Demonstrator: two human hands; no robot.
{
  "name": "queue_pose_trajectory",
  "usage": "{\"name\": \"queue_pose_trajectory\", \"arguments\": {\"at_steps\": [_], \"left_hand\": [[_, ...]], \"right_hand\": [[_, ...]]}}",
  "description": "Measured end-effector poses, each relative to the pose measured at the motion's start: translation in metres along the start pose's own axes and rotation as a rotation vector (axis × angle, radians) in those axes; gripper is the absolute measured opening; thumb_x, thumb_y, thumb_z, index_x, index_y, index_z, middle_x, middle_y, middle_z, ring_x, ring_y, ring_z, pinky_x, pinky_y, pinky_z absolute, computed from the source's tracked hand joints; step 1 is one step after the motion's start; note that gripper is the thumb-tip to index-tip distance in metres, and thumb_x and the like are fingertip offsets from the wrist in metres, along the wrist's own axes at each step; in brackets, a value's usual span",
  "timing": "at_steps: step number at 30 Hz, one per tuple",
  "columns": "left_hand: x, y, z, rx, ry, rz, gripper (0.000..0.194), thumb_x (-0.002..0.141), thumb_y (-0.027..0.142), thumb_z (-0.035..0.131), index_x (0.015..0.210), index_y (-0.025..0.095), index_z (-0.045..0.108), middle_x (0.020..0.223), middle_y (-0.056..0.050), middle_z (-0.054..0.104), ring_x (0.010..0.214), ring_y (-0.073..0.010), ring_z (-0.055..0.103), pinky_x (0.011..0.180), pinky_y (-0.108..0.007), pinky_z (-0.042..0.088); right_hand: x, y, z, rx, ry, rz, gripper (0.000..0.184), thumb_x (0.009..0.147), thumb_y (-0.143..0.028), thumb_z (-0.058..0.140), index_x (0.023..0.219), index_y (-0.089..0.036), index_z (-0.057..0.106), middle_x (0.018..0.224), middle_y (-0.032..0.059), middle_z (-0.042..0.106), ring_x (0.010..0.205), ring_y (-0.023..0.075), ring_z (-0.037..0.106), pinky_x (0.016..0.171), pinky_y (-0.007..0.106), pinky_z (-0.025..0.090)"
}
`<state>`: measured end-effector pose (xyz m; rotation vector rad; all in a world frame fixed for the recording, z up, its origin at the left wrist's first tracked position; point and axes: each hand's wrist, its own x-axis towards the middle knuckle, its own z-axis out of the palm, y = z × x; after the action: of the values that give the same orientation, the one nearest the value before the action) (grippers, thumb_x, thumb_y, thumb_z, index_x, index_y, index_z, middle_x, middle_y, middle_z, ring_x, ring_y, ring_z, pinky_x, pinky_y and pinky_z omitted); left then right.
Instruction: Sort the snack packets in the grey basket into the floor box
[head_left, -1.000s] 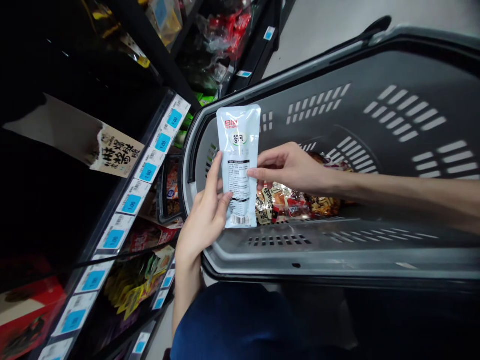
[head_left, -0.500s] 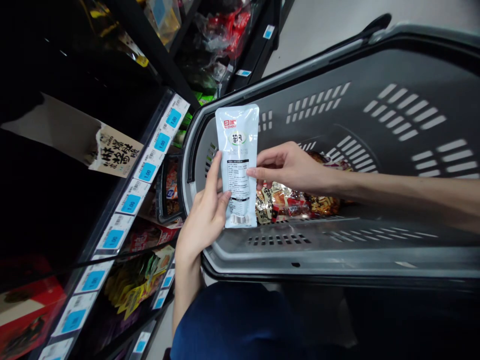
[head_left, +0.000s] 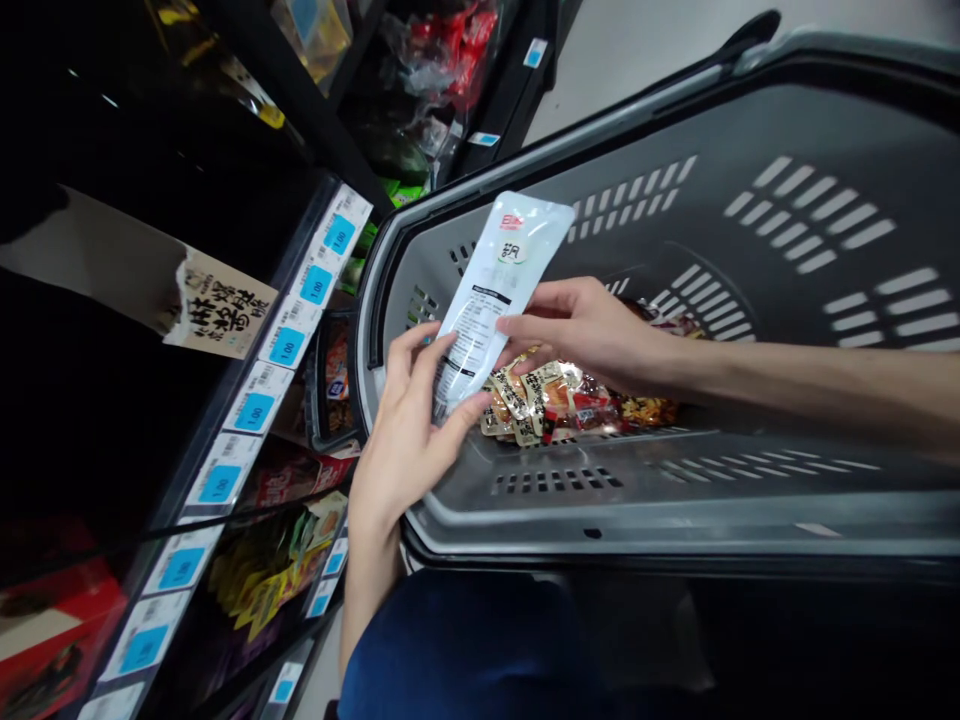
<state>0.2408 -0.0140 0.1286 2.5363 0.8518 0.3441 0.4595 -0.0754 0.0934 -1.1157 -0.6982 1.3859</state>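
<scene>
A pale blue snack packet (head_left: pixel 487 300) with printed text is held between both hands over the grey shopping basket (head_left: pixel 637 230). Its top leans to the right. My left hand (head_left: pixel 409 430) grips the lower end, thumb on one side and fingers on the other. My right hand (head_left: pixel 574 325) pinches the packet's right edge, the thumb lying on its printed face. Below the hands, several shiny snack packets (head_left: pixel 551 405) lie on the basket's floor, partly hidden by my right hand and forearm.
A dark store shelf with a strip of price tags (head_left: pixel 255 410) runs along the left. A torn cardboard box (head_left: pixel 217 305) sits on it. Yellow and green packets (head_left: pixel 277 570) fill a lower shelf. The basket's black handle (head_left: pixel 750 45) rests at the upper rim.
The packet has tilted from upright to leaning right at the top. My left hand has closed further round its lower end; my right hand keeps its pinch.
</scene>
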Motion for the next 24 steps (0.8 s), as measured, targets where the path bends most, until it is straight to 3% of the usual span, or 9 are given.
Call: {"name": "queue_pose_trajectory", "arguments": {"at_steps": [3, 5, 7, 10, 12, 15, 18, 21, 24], "left_hand": [[0.001, 0.005, 0.0, 0.053, -0.025, 0.052, 0.07, 0.09, 0.053, 0.076, 0.147, 0.021, 0.051, 0.151, -0.013, 0.052, 0.144, -0.0292, 0.052, 0.121, -0.046, 0.048], [0.002, 0.006, 0.001, 0.058, 0.004, 0.059, 0.058, 0.094, 0.041, 0.074, 0.144, 0.019, 0.053, 0.145, -0.012, 0.059, 0.136, -0.0257, 0.059, 0.117, -0.041, 0.051], [0.003, 0.007, 0.001, 0.035, 0.04, 0.017, 0.039, 0.101, 0.026, 0.064, 0.139, 0.018, 0.056, 0.126, -0.008, 0.071, 0.114, -0.0194, 0.07, 0.103, -0.033, 0.057], [0.003, 0.005, 0.002, -0.049, 0.015, -0.042, 0.023, 0.101, 0.024, 0.062, 0.124, 0.018, 0.063, 0.087, 0.002, 0.072, 0.07, -0.0116, 0.067, 0.07, -0.022, 0.056], [0.004, 0.0, 0.005, -0.107, -0.055, -0.023, 0.02, 0.1, 0.027, 0.066, 0.117, 0.017, 0.064, 0.078, 0.004, 0.069, 0.062, -0.0107, 0.063, 0.064, -0.021, 0.053], [0.003, -0.014, 0.011, -0.2, -0.165, 0.009, 0.027, 0.1, 0.027, 0.065, 0.124, 0.015, 0.064, 0.093, -0.002, 0.076, 0.075, -0.0133, 0.07, 0.075, -0.024, 0.057], [0.0, -0.027, 0.015, -0.268, -0.218, 0.045, 0.035, 0.099, 0.013, 0.056, 0.133, 0.014, 0.063, 0.122, -0.012, 0.075, 0.111, -0.0202, 0.072, 0.099, -0.033, 0.057], [-0.006, -0.026, 0.012, -0.368, -0.286, 0.024, 0.048, 0.091, 0.0, 0.047, 0.132, 0.015, 0.066, 0.135, -0.014, 0.07, 0.13, -0.025, 0.063, 0.117, -0.047, 0.048], [-0.018, 0.005, 0.001, -0.411, -0.284, -0.086, 0.055, 0.087, -0.004, 0.044, 0.129, 0.019, 0.07, 0.133, -0.01, 0.071, 0.133, -0.0242, 0.062, 0.124, -0.053, 0.041]], "right_hand": [[-0.005, -0.005, 0.008, 0.12, -0.026, 0.077, 0.014, 0.087, -0.015, 0.077, 0.098, -0.007, 0.074, 0.103, 0.013, 0.076, 0.084, 0.0169, 0.076, 0.072, 0.024, 0.068], [-0.008, -0.008, 0.011, 0.178, -0.112, 0.104, 0.011, 0.087, -0.014, 0.078, 0.095, -0.009, 0.073, 0.104, 0.0118, 0.075, 0.09, 0.0172, 0.076, 0.082, 0.027, 0.068], [-0.009, -0.009, 0.011, 0.2, -0.185, 0.126, 0.013, 0.085, -0.013, 0.08, 0.091, -0.01, 0.069, 0.103, 0.01, 0.075, 0.093, 0.0174, 0.076, 0.088, 0.029, 0.068], [-0.004, -0.008, 0.006, 0.167, -0.146, 0.125, 0.025, 0.081, -0.015, 0.083, 0.091, -0.013, 0.06, 0.096, 0.006, 0.073, 0.079, 0.0148, 0.074, 0.074, 0.026, 0.067], [0.002, -0.009, -0.001, 0.1, -0.153, 0.095, 0.035, 0.08, -0.018, 0.085, 0.102, -0.015, 0.058, 0.093, 0.0027, 0.071, 0.07, 0.0115, 0.07, 0.062, 0.022, 0.061], [0.008, -0.018, -0.012, -0.106, -0.325, -0.036, 0.032, 0.084, -0.021, 0.08, 0.11, -0.014, 0.063, 0.089, -0.0004, 0.069, 0.061, 0.0065, 0.059, 0.055, 0.018, 0.049], [0.0, -0.039, -0.018, -0.41, -0.486, -0.212, 0.015, 0.088, -0.018, 0.073, 0.103, -0.013, 0.073, 0.091, 0.002, 0.07, 0.073, 0.0098, 0.061, 0.067, 0.022, 0.049], [-0.032, -0.065, -0.014, -0.601, -0.493, -0.256, 0.024, 0.088, -0.016, 0.072, 0.111, -0.017, 0.077, 0.109, 0.0071, 0.072, 0.102, 0.0182, 0.068, 0.092, 0.031, 0.053], [-0.086, -0.091, -0.004, -0.58, -0.391, -0.164, 0.029, 0.093, -0.016, 0.062, 0.118, -0.019, 0.078, 0.125, 0.01, 0.072, 0.119, 0.0224, 0.067, 0.106, 0.039, 0.053]]}}
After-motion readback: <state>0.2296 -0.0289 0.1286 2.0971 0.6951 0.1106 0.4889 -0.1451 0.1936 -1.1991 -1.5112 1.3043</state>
